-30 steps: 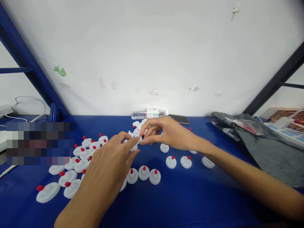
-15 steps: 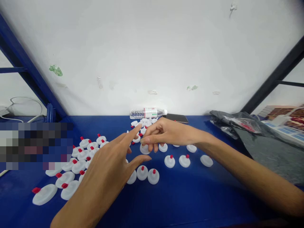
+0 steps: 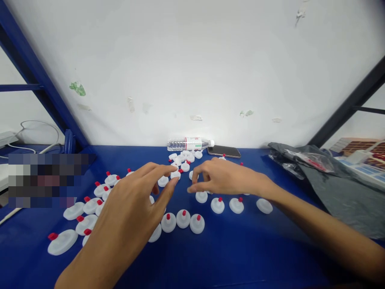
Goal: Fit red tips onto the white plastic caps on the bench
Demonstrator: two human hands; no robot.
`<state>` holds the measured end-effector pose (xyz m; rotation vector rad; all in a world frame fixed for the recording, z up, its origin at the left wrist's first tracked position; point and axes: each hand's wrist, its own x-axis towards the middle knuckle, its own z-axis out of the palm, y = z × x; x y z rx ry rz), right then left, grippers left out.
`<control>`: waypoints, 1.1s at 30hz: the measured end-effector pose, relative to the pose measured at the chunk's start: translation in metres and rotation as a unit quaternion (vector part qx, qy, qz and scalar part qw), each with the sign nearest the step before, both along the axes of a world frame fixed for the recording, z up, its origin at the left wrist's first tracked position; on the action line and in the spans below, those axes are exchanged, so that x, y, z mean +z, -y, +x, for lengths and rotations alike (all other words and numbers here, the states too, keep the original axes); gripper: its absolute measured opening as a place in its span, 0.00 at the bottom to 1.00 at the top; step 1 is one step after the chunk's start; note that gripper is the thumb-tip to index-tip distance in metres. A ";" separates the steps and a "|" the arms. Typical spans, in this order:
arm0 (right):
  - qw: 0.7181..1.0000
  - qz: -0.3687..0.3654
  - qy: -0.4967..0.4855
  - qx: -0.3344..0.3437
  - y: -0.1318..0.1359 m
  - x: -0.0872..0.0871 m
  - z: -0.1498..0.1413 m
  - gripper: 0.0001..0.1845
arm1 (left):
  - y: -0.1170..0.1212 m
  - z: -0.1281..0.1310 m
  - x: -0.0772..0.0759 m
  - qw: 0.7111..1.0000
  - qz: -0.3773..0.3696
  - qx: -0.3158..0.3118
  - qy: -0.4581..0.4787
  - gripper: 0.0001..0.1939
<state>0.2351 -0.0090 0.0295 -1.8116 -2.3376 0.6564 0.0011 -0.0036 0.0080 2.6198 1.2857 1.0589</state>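
Many white round caps, most with a red tip, lie on the blue table (image 3: 240, 249). My left hand (image 3: 135, 200) is held over the left group, thumb and forefinger apart. Just beyond its fingertips lies a white cap (image 3: 175, 175) at the near end of a small pile. To the right, my right hand (image 3: 221, 176) is curved, with a gap between thumb and fingers and nothing seen held. Below its fingers sits a white cap (image 3: 201, 197). Nearer me are a red-tipped cap (image 3: 217, 205) and another red-tipped cap (image 3: 197, 224). My left hand and forearm hide several caps.
A clear plastic bottle (image 3: 191, 143) lies against the wall beside a dark phone (image 3: 224, 151). Grey plastic bags (image 3: 337, 192) cover the right side. A pale cable (image 3: 45, 124) loops at the far left, near a blurred patch. Blue posts flank the table.
My hands have drawn apart: the right moved right, the left slightly back. The cap formerly under my right fingers appears to lie farther right now. The view has shifted slightly.
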 end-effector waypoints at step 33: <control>0.964 0.162 0.205 0.040 -0.087 -0.043 0.016 0.16 | -0.011 -0.009 -0.015 0.996 -0.051 0.001 -0.072 0.19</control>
